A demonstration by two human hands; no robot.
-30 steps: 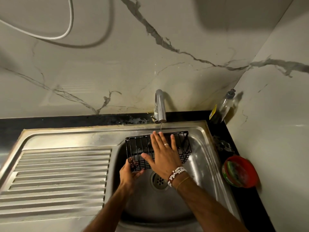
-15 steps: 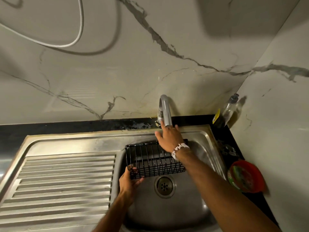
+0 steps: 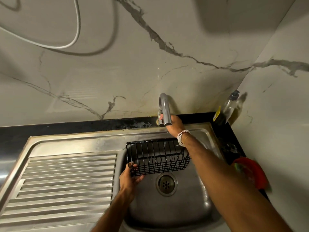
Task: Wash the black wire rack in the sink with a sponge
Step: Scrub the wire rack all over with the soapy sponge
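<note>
Marble-look wall [image 3: 150,72] with grey veins is running across the back and down the right side, and a white cable [image 3: 73,39] is looping over it up top. Below that a black surface [image 3: 66,129] is carrying a steel sink [image 3: 83,139], with the ribbed drainboard [image 3: 66,181] lying on the left. The rack [image 3: 158,158] is sitting over the basin, tilted up on its side just behind the drain [image 3: 166,183], right under the tap [image 3: 164,109]. The left hand [image 3: 130,179] is gripping the rack's near left corner, fingers curling round the wires. The right hand [image 3: 175,126] is reaching up to the tap and wrapping round it low down near the spout's mouth, with one fingertip peeking out on the far side. A beaded bracelet [image 3: 181,137] is hanging on that wrist, and the forearm is crossing over the rack's right end. Can't really tell if water is running, tbh. A pump bottle [image 3: 230,106] is standing in the back right corner, and a red bowl [image 3: 252,173] is sitting on the surface right of the sink, kinda blurry.
</note>
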